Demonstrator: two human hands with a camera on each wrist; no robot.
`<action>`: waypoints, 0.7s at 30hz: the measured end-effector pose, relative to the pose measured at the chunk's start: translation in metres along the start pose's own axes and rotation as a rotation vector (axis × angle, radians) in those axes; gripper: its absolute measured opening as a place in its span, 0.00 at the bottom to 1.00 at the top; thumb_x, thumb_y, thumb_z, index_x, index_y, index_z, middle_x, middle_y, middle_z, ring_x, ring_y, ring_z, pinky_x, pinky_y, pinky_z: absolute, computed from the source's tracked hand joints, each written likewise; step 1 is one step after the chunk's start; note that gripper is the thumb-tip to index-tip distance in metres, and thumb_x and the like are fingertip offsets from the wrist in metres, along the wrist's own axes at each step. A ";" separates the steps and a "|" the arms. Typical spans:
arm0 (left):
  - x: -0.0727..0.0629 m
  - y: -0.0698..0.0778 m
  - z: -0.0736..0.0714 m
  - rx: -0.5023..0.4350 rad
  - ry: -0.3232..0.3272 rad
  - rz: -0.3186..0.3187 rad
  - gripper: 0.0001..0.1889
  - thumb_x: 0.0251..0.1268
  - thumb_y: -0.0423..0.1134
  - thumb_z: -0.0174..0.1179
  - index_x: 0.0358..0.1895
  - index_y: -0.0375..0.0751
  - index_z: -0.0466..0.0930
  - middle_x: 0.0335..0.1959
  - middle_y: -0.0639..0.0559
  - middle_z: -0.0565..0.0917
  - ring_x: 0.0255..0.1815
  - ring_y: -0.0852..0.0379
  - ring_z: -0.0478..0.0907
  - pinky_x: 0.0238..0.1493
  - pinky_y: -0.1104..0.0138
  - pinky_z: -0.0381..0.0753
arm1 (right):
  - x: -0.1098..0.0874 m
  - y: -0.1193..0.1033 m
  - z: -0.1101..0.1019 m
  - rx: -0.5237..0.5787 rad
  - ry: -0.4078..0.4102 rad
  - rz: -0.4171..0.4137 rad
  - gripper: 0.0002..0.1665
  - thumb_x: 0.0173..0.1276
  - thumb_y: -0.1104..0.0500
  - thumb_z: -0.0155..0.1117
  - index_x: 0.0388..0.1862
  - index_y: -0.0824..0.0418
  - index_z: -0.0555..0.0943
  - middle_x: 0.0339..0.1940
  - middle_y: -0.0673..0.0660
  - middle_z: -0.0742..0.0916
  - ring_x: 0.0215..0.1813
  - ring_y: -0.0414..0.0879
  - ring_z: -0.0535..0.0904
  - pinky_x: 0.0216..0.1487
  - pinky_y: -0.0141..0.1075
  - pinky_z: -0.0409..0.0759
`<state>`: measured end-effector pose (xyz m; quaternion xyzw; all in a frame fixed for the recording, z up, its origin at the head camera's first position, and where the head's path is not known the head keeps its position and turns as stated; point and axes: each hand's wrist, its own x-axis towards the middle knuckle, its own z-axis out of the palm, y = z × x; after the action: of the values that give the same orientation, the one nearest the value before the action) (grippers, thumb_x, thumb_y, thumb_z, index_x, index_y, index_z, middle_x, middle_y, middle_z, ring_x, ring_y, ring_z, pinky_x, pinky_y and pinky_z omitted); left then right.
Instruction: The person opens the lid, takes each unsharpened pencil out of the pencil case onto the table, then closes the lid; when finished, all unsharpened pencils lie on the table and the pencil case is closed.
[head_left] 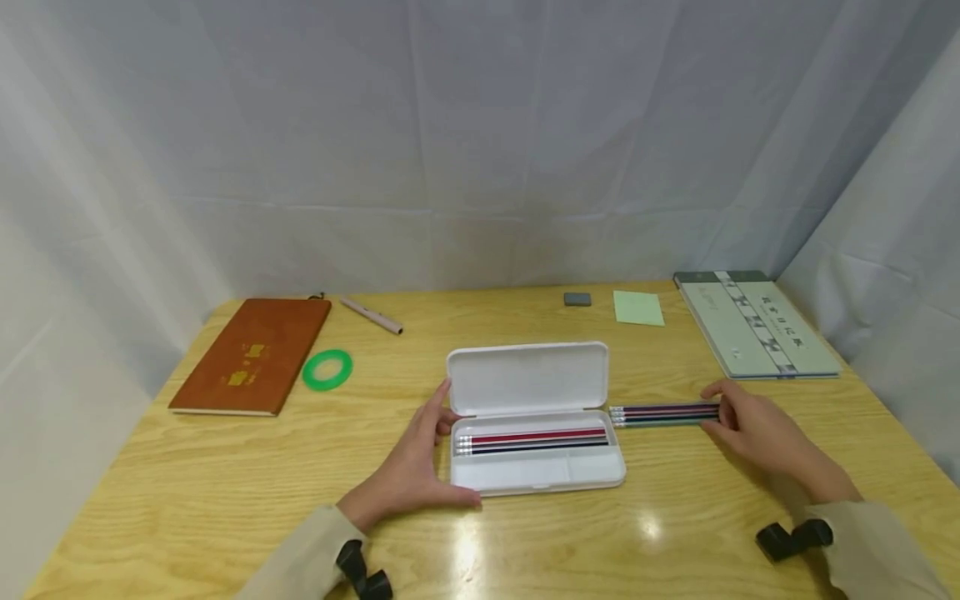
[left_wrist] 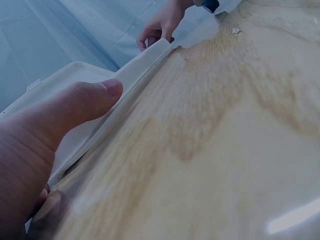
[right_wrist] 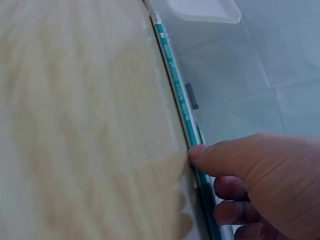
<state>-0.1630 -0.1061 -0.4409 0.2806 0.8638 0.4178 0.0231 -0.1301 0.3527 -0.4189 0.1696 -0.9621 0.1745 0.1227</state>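
Observation:
A white pencil case (head_left: 517,477) lies with its lid (head_left: 528,379) raised. Several pencils (head_left: 536,438), red and dark, lie in its long compartment, silver ends to the left. My left hand (head_left: 412,468) holds the case's left end, thumb along the front edge and fingers at the far side. Right of the case, my right hand (head_left: 765,433) pinches a row of pencils (head_left: 660,414) near their right ends; their silver ends reach close to the case's right edge. In the right wrist view, a teal pencil (right_wrist: 175,85) with white print runs under the thumb.
On the left lie a brown notebook (head_left: 251,358), a green tape ring (head_left: 309,375) and a pale pen (head_left: 371,316). Behind the case are a grey eraser (head_left: 577,299) and a green paper note (head_left: 638,308). A pale green book (head_left: 757,325) lies at back right.

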 end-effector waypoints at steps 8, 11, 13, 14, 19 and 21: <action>0.000 0.000 0.001 0.000 0.011 0.006 0.77 0.21 0.58 0.82 0.78 0.51 0.35 0.56 0.53 0.71 0.52 0.58 0.68 0.56 0.62 0.74 | 0.018 -0.025 0.001 0.072 -0.021 -0.067 0.19 0.56 0.67 0.71 0.46 0.64 0.76 0.19 0.41 0.70 0.21 0.28 0.60 0.22 0.27 0.63; 0.000 0.000 0.001 -0.005 0.010 0.005 0.77 0.21 0.60 0.82 0.78 0.52 0.34 0.56 0.53 0.72 0.52 0.58 0.68 0.56 0.62 0.74 | 0.030 -0.039 0.006 0.128 -0.059 -0.062 0.14 0.60 0.67 0.69 0.43 0.62 0.76 0.18 0.41 0.69 0.20 0.29 0.60 0.21 0.27 0.64; 0.000 -0.001 0.001 -0.009 0.010 0.002 0.77 0.21 0.60 0.82 0.78 0.52 0.34 0.56 0.53 0.72 0.52 0.58 0.68 0.56 0.62 0.74 | 0.037 -0.048 0.011 0.174 -0.078 -0.081 0.11 0.61 0.67 0.68 0.40 0.61 0.77 0.18 0.41 0.69 0.19 0.29 0.60 0.21 0.27 0.65; 0.000 -0.001 0.001 -0.009 0.011 0.003 0.77 0.21 0.60 0.82 0.78 0.52 0.35 0.56 0.53 0.72 0.52 0.58 0.68 0.56 0.62 0.74 | 0.041 -0.054 0.013 0.193 -0.092 -0.088 0.09 0.61 0.67 0.67 0.39 0.60 0.77 0.17 0.41 0.69 0.19 0.29 0.60 0.21 0.27 0.65; -0.001 -0.002 0.001 -0.011 0.008 -0.001 0.77 0.21 0.59 0.82 0.78 0.52 0.35 0.56 0.53 0.71 0.52 0.58 0.68 0.56 0.63 0.74 | 0.056 -0.080 0.028 0.268 -0.179 -0.155 0.05 0.65 0.64 0.65 0.39 0.58 0.81 0.15 0.40 0.68 0.18 0.29 0.59 0.21 0.27 0.64; 0.000 -0.002 0.001 -0.014 0.002 -0.001 0.77 0.21 0.59 0.82 0.78 0.53 0.34 0.56 0.53 0.71 0.52 0.58 0.68 0.57 0.62 0.74 | 0.062 -0.088 0.033 0.276 -0.222 -0.174 0.04 0.66 0.61 0.64 0.40 0.57 0.83 0.14 0.40 0.67 0.18 0.29 0.58 0.21 0.26 0.62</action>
<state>-0.1632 -0.1063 -0.4428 0.2795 0.8609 0.4243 0.0242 -0.1595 0.2451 -0.4044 0.2856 -0.9184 0.2739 0.0061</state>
